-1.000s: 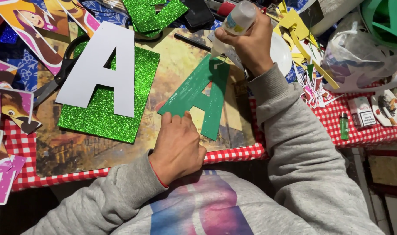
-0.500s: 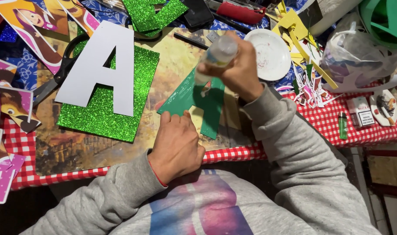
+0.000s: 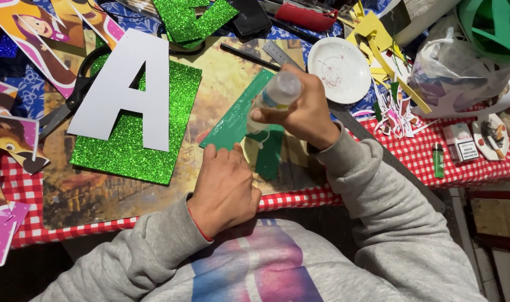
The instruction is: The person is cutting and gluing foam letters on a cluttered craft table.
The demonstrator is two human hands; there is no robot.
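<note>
The right hand [image 3: 308,114] grips a small clear plastic glue bottle [image 3: 274,96], tipped nozzle-down over the dark green foam letter cut-out [image 3: 238,120] on the tabletop [image 3: 87,196]. The left hand [image 3: 224,187] presses flat on the letter's lower edge, pinning it. A white card letter [image 3: 126,92] rests on a green glitter sheet [image 3: 129,151] nearby.

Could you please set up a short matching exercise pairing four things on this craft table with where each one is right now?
Things:
1. glue bottle
2. white letter
3. green letter
4. white plate

Places:
a. lying on the glitter sheet
b. pinned flat under the left hand
c. gripped in the right hand
d. beside the ruler, past the right hand

Pairs: 1-c, 2-a, 3-b, 4-d
</note>
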